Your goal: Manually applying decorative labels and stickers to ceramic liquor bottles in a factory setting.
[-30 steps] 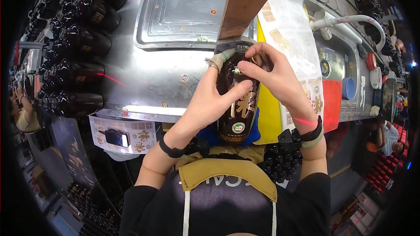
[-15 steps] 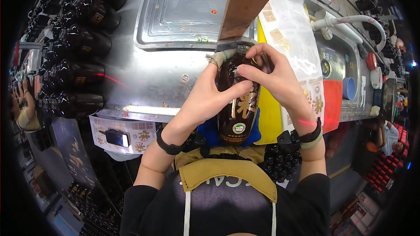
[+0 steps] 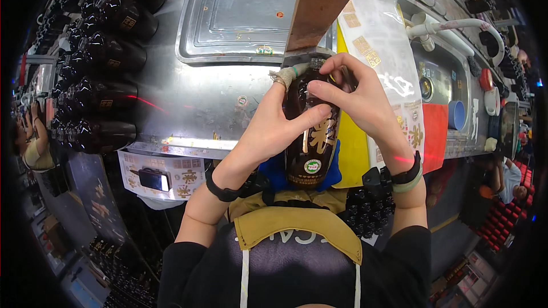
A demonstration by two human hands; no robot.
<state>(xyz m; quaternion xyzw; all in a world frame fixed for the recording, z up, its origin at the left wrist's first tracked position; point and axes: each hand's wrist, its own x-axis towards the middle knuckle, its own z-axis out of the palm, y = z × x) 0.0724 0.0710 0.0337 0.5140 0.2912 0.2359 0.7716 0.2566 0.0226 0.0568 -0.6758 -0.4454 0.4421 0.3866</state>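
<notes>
A glossy dark brown bottle (image 3: 302,157) with gold characters and a round green-and-white seal lies tilted in front of me, its base toward me and its neck pointing away. My left hand (image 3: 277,122) is curled around its left side, the thumb on the front and a finger wrapped in pale cloth near the shoulder. Around the right side of the shoulder bends my right hand (image 3: 354,94), thumb and fingertips pressed close to the neck. Whether the right fingers pinch some small piece there is hidden. Blue cloth (image 3: 330,179) shows under the bottle.
Several similar dark bottles (image 3: 108,105) crowd the metal table's left side. A metal tray (image 3: 251,17) lies at the back, beside an upright brown board (image 3: 322,8). To the right are printed sheets (image 3: 379,34), a sink with a blue cup (image 3: 456,115), and a phone (image 3: 154,180) lies front left.
My right thumb has shifted very slightly upward on the bottle's shoulder. Both hands otherwise keep their places, and the bottle stays where it was.
</notes>
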